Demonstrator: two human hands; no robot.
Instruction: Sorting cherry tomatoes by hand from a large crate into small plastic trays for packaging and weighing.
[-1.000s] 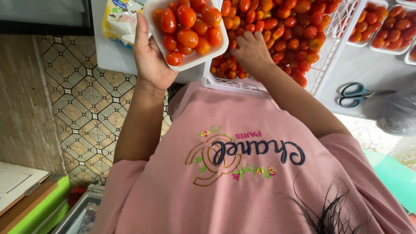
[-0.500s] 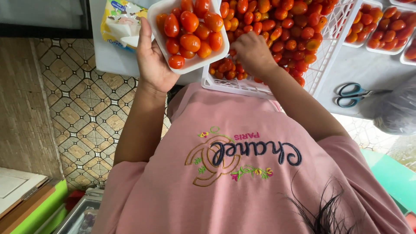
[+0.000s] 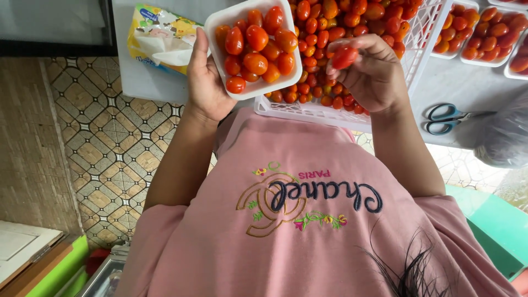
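Red cherry tomato [image 3: 345,56] sits pinched between the fingertips of the right hand [image 3: 369,74], lifted just above the white plastic basket [image 3: 423,33] heaped with red and orange cherry tomatoes. To its left, the left hand [image 3: 206,88] cups a white foam tray [image 3: 220,26] from below, thumb pressed along the tray's near edge, fingers hidden under it. The tray is already piled high and held at a tilt. Judging from that, the likeliest slip is a tomato rolling off the tray's lower rim when another is added, since the top ones rest loosely on each other; a tighter pinch could also split the soft skin. Left of the left hand, a yellow tissue pack [image 3: 159,38] lies on the tabletop [image 3: 143,82]. Beyond the right hand, blue-handled scissors [image 3: 448,118] lie near more filled trays [image 3: 495,36], with a clear plastic bag [image 3: 506,137] beside them.
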